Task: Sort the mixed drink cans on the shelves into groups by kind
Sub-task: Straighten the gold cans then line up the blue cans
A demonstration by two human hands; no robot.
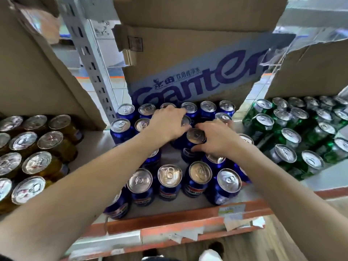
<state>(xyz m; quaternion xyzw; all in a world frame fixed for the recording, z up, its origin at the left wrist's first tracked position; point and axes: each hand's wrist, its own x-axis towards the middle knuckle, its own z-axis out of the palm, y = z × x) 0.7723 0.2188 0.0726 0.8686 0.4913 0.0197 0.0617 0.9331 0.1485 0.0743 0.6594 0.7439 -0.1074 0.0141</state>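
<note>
Several blue cans [170,182] stand grouped in the middle of the shelf [188,215]. Gold cans [35,162] fill the left side and green cans [288,140] the right. My left hand [167,123] reaches into the back of the blue group, its fingers curled over a blue can [186,120] there. My right hand [216,140] grips another blue can [195,137] in the middle, thumb on its near side, fingers behind it. Both forearms cross over the front rows.
A cardboard box [197,76] with blue lettering stands behind the blue cans. Torn cardboard flaps hang at left [37,68] and right [310,68]. A perforated grey shelf post [90,61] rises at the back left. The orange shelf edge carries peeling labels.
</note>
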